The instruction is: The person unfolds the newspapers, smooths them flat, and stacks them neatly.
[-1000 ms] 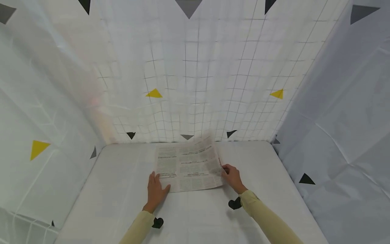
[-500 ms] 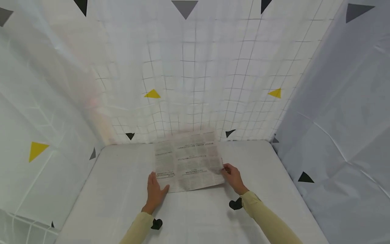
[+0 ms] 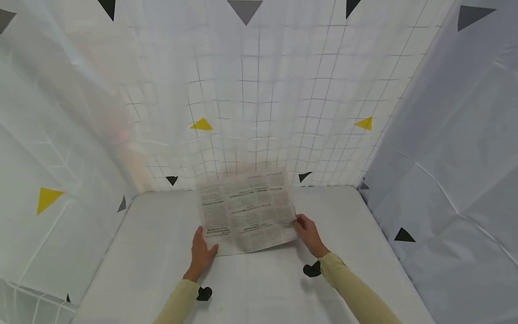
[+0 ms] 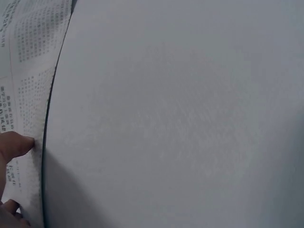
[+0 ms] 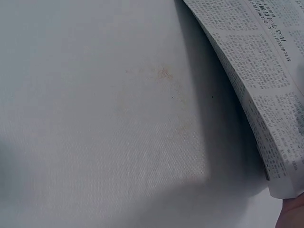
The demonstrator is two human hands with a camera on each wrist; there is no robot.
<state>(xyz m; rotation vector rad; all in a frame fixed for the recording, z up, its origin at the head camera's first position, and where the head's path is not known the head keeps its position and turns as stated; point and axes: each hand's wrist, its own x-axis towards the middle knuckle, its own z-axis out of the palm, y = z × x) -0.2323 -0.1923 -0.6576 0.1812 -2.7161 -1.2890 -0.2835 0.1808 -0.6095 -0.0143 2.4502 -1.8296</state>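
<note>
A sheet of newspaper [image 3: 251, 211] printed with columns of text lies between my two hands, its far edge raised and blurred against the back wall. At its near left corner, my left hand [image 3: 200, 257] holds the side edge. The left wrist view shows that thumb [image 4: 16, 145] on top of the print and a finger at the paper's edge. My right hand [image 3: 310, 234] pinches the right side near the front corner. In the right wrist view, the newspaper [image 5: 256, 61] stands off the table, with a shadow under its near edge; most of the right hand is out of frame there.
A white-covered table [image 3: 259, 292] carries black heart-shaped marks [image 3: 311, 270] near both wrists. White sheeting with a grid [image 3: 259, 99] rises behind it, and more sheeting stands at left and right. Yellow triangles [image 3: 202, 124] and dark ones mark the walls.
The newspaper has shifted slightly left and tilted, its far edge now higher against the back wall. My left hand moved a little left with it; the right hand stays at the right side.
</note>
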